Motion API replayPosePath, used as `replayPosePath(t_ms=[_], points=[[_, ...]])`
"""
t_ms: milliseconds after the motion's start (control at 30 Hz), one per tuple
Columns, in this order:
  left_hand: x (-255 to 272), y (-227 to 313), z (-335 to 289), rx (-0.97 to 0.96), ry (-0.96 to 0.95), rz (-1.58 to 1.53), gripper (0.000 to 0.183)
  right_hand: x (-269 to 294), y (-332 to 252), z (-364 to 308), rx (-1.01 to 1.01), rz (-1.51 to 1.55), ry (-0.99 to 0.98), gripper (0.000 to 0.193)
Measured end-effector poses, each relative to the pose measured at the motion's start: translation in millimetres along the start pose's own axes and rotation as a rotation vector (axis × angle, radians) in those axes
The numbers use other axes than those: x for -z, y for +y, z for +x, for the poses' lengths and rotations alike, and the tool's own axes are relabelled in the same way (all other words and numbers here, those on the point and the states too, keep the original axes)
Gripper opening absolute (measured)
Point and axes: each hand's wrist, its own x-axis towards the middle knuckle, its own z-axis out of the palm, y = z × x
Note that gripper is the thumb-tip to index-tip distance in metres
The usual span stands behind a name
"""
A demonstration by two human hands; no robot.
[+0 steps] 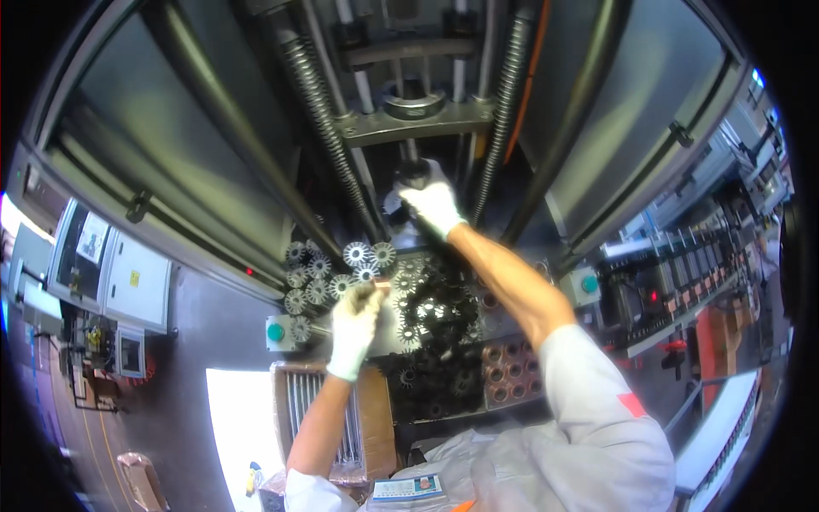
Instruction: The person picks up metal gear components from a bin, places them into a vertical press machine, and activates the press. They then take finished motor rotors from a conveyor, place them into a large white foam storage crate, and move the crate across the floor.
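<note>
My left hand (351,326), in a white glove with greyed fingertips, pinches a small copper-coloured piece (382,285) over the near edge of the press bench. Star-shaped toothed metal cores (356,253) lie close beyond its fingers. Farther off, my right hand (433,206), also in a white glove, is stretched into the press. Its fingers are closed at a dark round part (415,173) below the vertical press rod (410,149). The fingertips are blurred and partly hidden, so what they grip cannot be made out.
Coiled springs (499,102) and thick columns flank the press. Dark cores (439,320) are heaped centrally. Copper rings fill a tray (512,373) right of them. Green buttons (275,332) (589,284) sit on boxes either side. An open carton (377,418) with metal rods stands near left.
</note>
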Motion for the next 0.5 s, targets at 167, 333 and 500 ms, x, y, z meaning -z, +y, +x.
replayPosePath(t_ms=[167,333,500], points=[[-34,11,76,-0.803,0.140,0.623,0.008,50,-59,-69,0.315,-0.353,-0.280,0.046],[-84,10,133,-0.739,0.083,1.124,0.019,201,-74,-195,0.118,-0.830,-0.581,0.069],[-105,7,167,-0.732,-0.150,0.948,0.015,376,-65,-227,-0.459,-1.240,-0.016,0.059]])
